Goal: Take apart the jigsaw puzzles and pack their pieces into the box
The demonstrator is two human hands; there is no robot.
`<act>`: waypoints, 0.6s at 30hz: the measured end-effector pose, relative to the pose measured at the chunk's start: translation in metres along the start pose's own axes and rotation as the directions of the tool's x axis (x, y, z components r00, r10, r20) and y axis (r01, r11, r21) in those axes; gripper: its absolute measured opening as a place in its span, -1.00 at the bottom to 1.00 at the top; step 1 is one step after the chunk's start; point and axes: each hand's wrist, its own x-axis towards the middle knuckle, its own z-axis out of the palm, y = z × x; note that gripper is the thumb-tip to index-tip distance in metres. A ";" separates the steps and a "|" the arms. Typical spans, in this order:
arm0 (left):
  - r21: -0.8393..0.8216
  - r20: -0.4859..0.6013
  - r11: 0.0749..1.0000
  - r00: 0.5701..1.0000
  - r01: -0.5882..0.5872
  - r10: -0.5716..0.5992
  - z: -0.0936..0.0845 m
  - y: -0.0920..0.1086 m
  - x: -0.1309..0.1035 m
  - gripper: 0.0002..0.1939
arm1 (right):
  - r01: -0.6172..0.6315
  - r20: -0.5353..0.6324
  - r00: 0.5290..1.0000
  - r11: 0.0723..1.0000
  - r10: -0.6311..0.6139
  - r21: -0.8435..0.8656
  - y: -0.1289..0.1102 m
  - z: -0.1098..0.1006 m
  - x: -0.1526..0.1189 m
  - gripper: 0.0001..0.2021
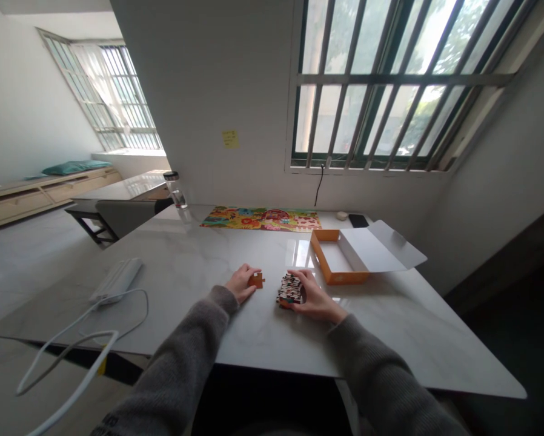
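An orange jigsaw puzzle piece point(257, 280) is pinched between the thumb and fingers of my left hand point(242, 283), low over or on the white table. To its right, my right hand point(316, 297) curls around a stack of jigsaw puzzle pieces point(289, 289), whose edges face up and toward the left. The stack rests at the tabletop, and its right side is partly hidden by my fingers. A gap of bare table separates the two hands.
An orange box point(329, 266) with its white lid folded open stands at the right. Behind lies a long colourful picture sheet point(263, 219). A phone point(358, 221), a water bottle point(176, 191) and a white power strip point(116, 280) with cables sit on the marbled table point(185, 254).
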 end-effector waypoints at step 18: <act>-0.424 -0.136 0.901 0.977 0.092 -0.164 0.046 0.099 -0.038 -0.60 | -0.029 -0.039 0.999 0.999 0.031 0.044 -0.003 0.007 0.000 -0.25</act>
